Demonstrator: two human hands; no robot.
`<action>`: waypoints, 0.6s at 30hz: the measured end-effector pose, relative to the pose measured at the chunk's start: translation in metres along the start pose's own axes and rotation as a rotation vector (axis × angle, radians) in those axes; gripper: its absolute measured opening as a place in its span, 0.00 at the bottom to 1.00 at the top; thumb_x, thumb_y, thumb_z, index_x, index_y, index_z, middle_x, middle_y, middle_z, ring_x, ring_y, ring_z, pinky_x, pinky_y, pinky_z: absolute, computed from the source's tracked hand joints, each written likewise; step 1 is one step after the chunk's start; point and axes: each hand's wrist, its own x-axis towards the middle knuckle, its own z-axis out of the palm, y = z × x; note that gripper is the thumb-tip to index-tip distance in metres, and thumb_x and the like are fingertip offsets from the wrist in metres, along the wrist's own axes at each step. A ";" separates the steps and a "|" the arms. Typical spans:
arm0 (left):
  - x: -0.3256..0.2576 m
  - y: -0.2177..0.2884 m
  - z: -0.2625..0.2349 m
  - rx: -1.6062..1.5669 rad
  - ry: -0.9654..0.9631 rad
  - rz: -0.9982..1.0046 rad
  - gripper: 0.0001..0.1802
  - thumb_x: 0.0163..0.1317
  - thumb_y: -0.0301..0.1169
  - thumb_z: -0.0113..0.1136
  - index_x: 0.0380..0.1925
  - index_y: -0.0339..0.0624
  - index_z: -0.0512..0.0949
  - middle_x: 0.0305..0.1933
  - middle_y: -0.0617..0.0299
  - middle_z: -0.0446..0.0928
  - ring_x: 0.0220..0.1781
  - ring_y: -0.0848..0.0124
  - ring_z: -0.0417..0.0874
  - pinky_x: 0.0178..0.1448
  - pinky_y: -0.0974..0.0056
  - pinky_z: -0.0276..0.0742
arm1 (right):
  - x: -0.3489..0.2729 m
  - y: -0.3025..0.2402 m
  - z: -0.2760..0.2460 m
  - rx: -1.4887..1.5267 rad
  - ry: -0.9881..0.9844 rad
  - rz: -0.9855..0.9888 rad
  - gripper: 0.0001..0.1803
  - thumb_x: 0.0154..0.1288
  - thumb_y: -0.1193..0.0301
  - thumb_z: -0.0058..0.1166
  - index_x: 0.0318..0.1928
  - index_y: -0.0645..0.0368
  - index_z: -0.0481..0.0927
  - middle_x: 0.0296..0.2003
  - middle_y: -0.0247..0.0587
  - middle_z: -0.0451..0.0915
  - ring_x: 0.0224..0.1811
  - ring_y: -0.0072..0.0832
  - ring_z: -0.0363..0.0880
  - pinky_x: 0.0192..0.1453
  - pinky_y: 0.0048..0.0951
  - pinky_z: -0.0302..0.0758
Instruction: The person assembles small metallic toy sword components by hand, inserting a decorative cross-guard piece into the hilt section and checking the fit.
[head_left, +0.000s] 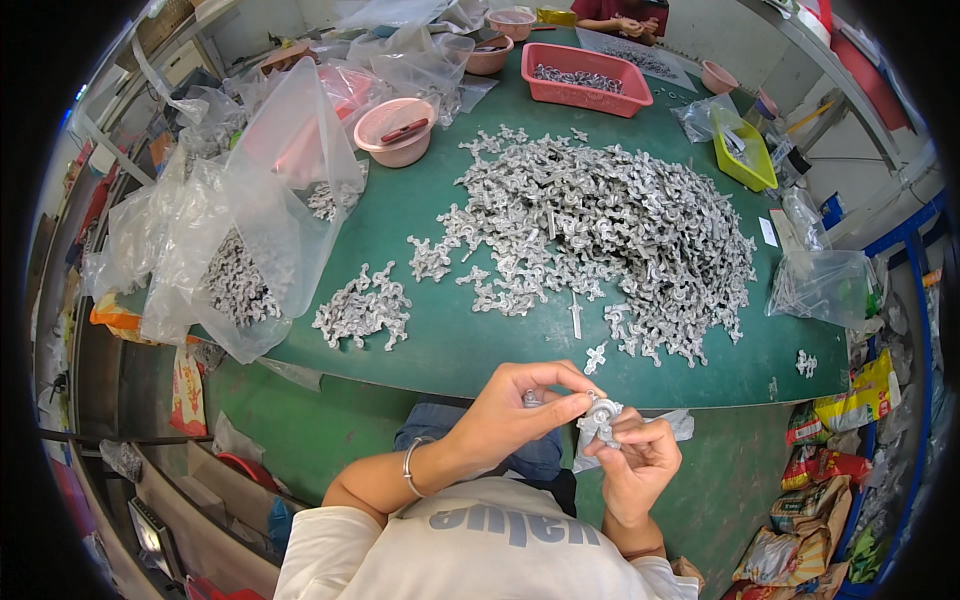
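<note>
Just off the table's near edge, my left hand (525, 412) and my right hand (642, 462) meet over a small silver-grey metal casting (601, 413) with a round middle and curled arms. Left thumb and fingertips pinch its upper left side, while the right thumb and fingers grip it from below. A second bit of grey metal (531, 398) shows by the left palm; how it is held cannot be made out. Beyond the hands spreads a large heap of similar grey castings (640, 220). A smaller pile (362, 308) lies to its left, and one loose casting (595, 357) is closest to my hands.
Clear plastic bags (285, 190), some with castings inside, crowd the table's left. A pink bowl (395, 132) holds a red-handled tool. Farther back are a red tray (585, 80) of metal parts and a co-worker's hands (632, 28). A yellow-green basket (745, 150) stands at right.
</note>
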 end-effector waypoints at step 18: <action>-0.004 -0.006 -0.001 0.077 0.057 -0.047 0.12 0.62 0.29 0.51 0.42 0.34 0.77 0.30 0.67 0.72 0.17 0.85 0.56 0.19 0.77 0.49 | 0.014 -0.003 -0.008 -0.849 -0.083 -0.580 0.15 0.36 0.86 0.59 0.31 0.63 0.79 0.29 0.46 0.77 0.28 0.36 0.73 0.31 0.29 0.70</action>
